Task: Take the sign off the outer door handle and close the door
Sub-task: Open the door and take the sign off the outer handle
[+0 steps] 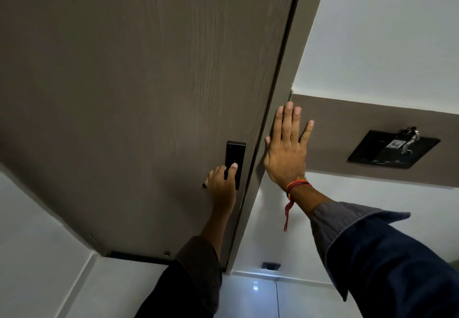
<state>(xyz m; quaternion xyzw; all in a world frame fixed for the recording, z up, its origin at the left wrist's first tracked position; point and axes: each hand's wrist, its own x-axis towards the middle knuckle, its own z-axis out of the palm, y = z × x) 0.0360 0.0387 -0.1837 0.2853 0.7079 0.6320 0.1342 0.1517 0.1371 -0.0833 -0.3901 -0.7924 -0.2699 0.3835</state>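
Observation:
A brown wood-grain door [139, 81] fills the left and middle of the head view and sits flush in its frame [285, 89]. My left hand [222, 183] is wrapped around the black inner door handle below the black lock plate [235, 155], thumb resting on the plate. My right hand [285, 149] lies flat with fingers spread on the door frame and the wall just right of the door edge. A red and orange thread is tied around that wrist. No sign is visible anywhere, and the outer handle is hidden behind the door.
A black wall panel [393, 150] with a key card and keys in its slot sits on a brown wall band to the right. White walls flank the door. A small black fitting [271, 265] sits low by the white tiled floor.

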